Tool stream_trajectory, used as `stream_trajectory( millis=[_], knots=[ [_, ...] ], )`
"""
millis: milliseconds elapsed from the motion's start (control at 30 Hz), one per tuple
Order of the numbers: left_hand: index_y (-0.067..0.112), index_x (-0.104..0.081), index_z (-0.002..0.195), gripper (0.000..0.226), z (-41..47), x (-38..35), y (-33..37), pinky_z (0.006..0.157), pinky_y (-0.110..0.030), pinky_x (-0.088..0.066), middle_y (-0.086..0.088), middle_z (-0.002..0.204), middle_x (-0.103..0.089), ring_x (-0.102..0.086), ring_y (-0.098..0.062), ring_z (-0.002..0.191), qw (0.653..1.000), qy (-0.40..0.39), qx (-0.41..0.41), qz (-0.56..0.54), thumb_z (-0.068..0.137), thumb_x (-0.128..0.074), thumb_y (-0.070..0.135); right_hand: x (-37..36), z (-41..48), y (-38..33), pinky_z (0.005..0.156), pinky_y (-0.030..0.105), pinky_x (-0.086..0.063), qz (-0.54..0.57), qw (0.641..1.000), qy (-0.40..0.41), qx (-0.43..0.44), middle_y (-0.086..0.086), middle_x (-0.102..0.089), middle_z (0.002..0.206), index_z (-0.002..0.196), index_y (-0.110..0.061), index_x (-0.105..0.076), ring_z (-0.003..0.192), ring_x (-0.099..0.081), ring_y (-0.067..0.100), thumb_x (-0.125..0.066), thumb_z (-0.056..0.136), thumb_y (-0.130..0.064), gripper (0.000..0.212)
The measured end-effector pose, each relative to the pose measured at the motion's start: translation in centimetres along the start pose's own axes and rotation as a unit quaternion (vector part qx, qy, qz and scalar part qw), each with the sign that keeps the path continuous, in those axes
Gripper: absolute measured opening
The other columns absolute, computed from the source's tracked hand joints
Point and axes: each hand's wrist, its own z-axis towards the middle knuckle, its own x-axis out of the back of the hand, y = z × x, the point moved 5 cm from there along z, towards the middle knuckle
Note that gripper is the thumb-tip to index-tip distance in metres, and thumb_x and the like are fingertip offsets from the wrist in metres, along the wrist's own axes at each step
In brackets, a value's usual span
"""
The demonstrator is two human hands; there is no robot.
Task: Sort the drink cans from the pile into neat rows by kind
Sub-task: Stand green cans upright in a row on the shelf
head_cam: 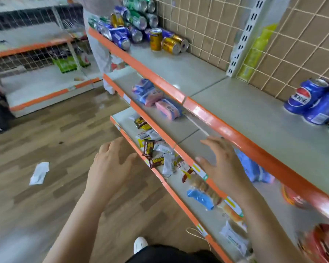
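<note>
Hovering spread, empty: left hand (110,164), right hand (224,164); two blue cans (302,99) touching; three gold cans (171,45) beside pile (133,18).

Bright even light, wide-angle bending, motion blur toward the edges

The pile of cans (129,21) at the upper middle of the frame is shiny metal with glossy printed sides, and the blue cans (308,97) at the right edge look the same. The shelf board (188,73) is smooth and matt grey. Its orange edge strip (226,118) is glossy and catches the light. The back grid (207,25) is thin coated wire. The snack packets (156,154) at the centre are glossy, wrinkled plastic film. The floor (36,149) at the left shows wood-grain planks with a dull sheen.
</note>
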Motion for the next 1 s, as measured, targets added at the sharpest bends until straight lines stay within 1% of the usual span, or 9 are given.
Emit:
stream_trajectory(
  millis=[167, 333, 433, 567, 700, 800, 867, 933, 1000],
  knots=[
    [0.032, -0.041, 0.136, 0.05, 4.9, 3.0, -2.8, 0.087, -0.033, -0.037, 0.0, 0.124, -0.048, -0.048, -0.024, 0.115, 1.0, 0.015, -0.007, -0.018, 0.089, -0.056, 0.041, -3.8, 4.4, -3.0, 0.097, 0.035, -0.036, 0.009, 1.0, -0.023, -0.015, 0.011, -0.051, 0.127, 0.13, -0.007, -0.048, 0.121, -0.045, 0.031, -0.068, 0.084, -0.02, 0.052],
    [0.027, -0.044, 0.135, 0.05, 9.0, 4.0, -6.4, 0.092, -0.031, -0.036, 0.002, 0.134, -0.048, -0.047, -0.019, 0.122, 0.999, 0.026, -0.004, -0.038, 0.088, -0.057, 0.038, -7.0, 8.2, -4.7, 0.091, 0.011, -0.023, 0.032, 0.997, -0.07, -0.015, 0.005, -0.046, 0.134, 0.138, -0.013, -0.04, 0.127, -0.039, 0.021, -0.064, 0.087, -0.024, 0.058],
    [0.025, -0.045, 0.135, 0.05, 12.2, 3.6, -8.1, 0.093, -0.031, -0.035, -0.001, 0.134, -0.048, -0.046, -0.021, 0.123, 0.999, 0.026, 0.018, -0.041, 0.088, -0.058, 0.037, -8.9, 11.3, -5.2, 0.092, 0.007, -0.018, 0.039, 0.996, -0.082, -0.011, 0.002, -0.043, 0.136, 0.141, -0.015, -0.034, 0.128, -0.036, 0.015, -0.063, 0.087, -0.025, 0.062],
    [0.025, -0.046, 0.133, 0.047, 18.0, 2.8, -9.0, 0.089, -0.03, -0.035, 0.0, 0.133, -0.048, -0.046, -0.021, 0.121, 0.998, 0.021, 0.031, -0.049, 0.089, -0.058, 0.037, -11.4, 17.1, -6.2, 0.092, 0.01, -0.022, 0.037, 0.995, -0.094, 0.011, -0.003, -0.045, 0.134, 0.138, -0.021, -0.038, 0.126, -0.038, 0.012, -0.064, 0.087, -0.028, 0.058],
    [0.026, -0.045, 0.133, 0.046, 25.9, 3.1, -8.9, 0.091, -0.033, -0.037, -0.001, 0.132, -0.047, -0.047, -0.021, 0.12, 0.998, 0.027, 0.054, -0.034, 0.09, -0.056, 0.038, -13.8, 24.8, -7.2, 0.085, 0.01, -0.025, 0.063, 0.994, -0.088, 0.023, -0.01, -0.046, 0.127, 0.131, -0.023, -0.046, 0.119, -0.044, 0.01, -0.064, 0.086, -0.028, 0.049],
    [0.026, -0.044, 0.133, 0.045, 31.3, 4.0, -8.3, 0.091, -0.033, -0.038, 0.0, 0.133, -0.046, -0.047, -0.02, 0.12, 0.998, 0.021, 0.059, -0.027, 0.091, -0.054, 0.039, -14.9, 30.8, -8.4, 0.09, 0.021, -0.034, 0.087, 0.992, -0.091, 0.022, -0.019, -0.045, 0.118, 0.127, -0.027, -0.049, 0.116, -0.046, 0.008, -0.06, 0.083, -0.043, 0.048],
    [0.026, -0.044, 0.133, 0.046, 34.5, 4.8, -7.9, 0.088, -0.031, -0.037, 0.001, 0.134, -0.046, -0.047, -0.02, 0.119, 0.998, 0.031, 0.053, -0.023, 0.091, -0.053, 0.04, -15.5, 34.6, -9.2, 0.097, 0.033, -0.04, 0.105, 0.989, -0.092, 0.036, -0.015, -0.052, 0.119, 0.124, -0.026, -0.052, 0.116, -0.049, 0.01, -0.052, 0.078, -0.055, 0.055],
    [0.025, -0.043, 0.134, 0.047, 37.7, 5.2, -7.5, 0.086, -0.029, -0.035, 0.001, 0.135, -0.045, -0.047, -0.02, 0.118, 0.997, 0.051, 0.047, -0.026, 0.091, -0.054, 0.039, -16.2, 38.2, -9.3, 0.096, 0.034, -0.041, 0.127, 0.986, -0.101, 0.043, -0.01, -0.057, 0.117, 0.119, -0.024, -0.055, 0.112, -0.052, 0.01, -0.059, 0.08, -0.046, 0.046],
    [0.025, -0.041, 0.136, 0.05, 40.3, 5.4, -7.1, 0.086, -0.027, -0.033, 0.002, 0.136, -0.045, -0.047, -0.019, 0.118, 0.997, 0.054, 0.046, -0.03, 0.09, -0.055, 0.038, -16.6, 41.1, -9.4, 0.093, 0.025, -0.042, 0.125, 0.985, -0.107, 0.048, -0.008, -0.058, 0.113, 0.115, -0.023, -0.057, 0.105, -0.053, 0.01, -0.063, 0.08, -0.039, 0.039]
  ],
)
